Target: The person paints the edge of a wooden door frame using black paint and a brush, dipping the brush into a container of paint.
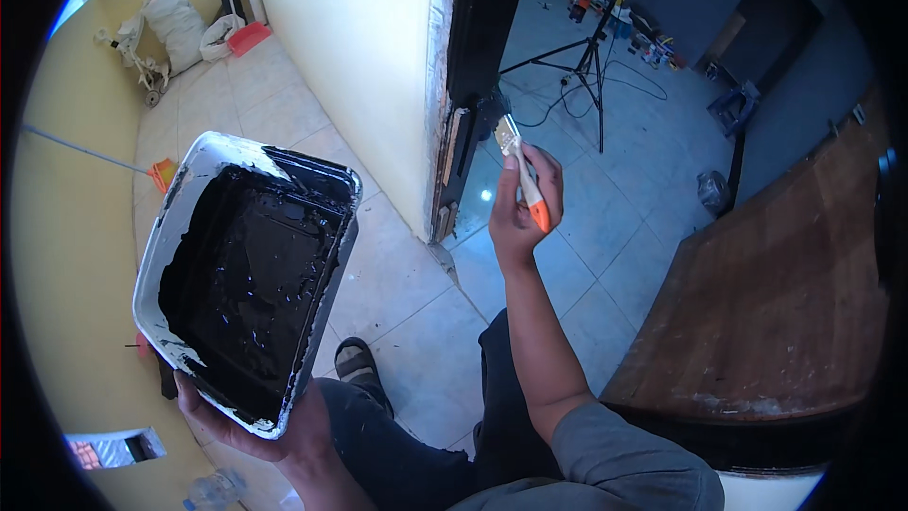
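My left hand [241, 431] grips a white paint tray [151, 270] by its near end, at the left. Black paint coats the tray's floor and much of its inner walls. My right hand [526, 191] is closed round the pale handle of a paintbrush [534, 201] with an orange end. The brush's dark bristles meet the black door frame [482, 28], low on its edge, where bare wood shows in places. Most of my left fingers are hidden under the tray.
A brown wooden door [757, 293] leans across the right. Beyond the doorway stand a black tripod [596, 57] with a trailing cable and a blue stool [733, 109]. White sacks [177, 26] and a red dustpan [249, 40] lie at the far left. A plastic bottle [216, 489] is low at the left.
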Motion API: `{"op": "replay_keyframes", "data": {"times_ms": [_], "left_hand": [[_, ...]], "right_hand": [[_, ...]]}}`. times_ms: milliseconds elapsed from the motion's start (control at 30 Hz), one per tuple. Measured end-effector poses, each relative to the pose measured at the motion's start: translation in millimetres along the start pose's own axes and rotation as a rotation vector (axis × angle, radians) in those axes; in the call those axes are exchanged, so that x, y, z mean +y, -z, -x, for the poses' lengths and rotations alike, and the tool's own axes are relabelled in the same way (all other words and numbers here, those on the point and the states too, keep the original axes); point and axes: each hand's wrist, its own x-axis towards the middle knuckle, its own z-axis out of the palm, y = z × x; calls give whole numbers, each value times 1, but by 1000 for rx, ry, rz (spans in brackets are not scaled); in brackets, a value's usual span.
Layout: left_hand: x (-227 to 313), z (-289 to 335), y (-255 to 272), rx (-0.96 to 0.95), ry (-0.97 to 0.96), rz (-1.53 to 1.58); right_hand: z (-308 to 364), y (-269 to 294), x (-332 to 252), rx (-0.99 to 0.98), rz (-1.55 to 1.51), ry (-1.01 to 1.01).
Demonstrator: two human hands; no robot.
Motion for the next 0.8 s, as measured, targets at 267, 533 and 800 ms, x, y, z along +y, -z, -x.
{"op": "replay_keyframes", "data": {"times_ms": [267, 533, 800], "left_hand": [[-7, -3, -1, 174, -226, -465], [8, -2, 37, 16, -493, -1093], [5, -4, 46, -109, -554, -1123]], "right_hand": [[36, -23, 36, -142, 159, 200], [47, -20, 22, -132, 182, 169], [43, -15, 25, -211, 175, 110]]}}
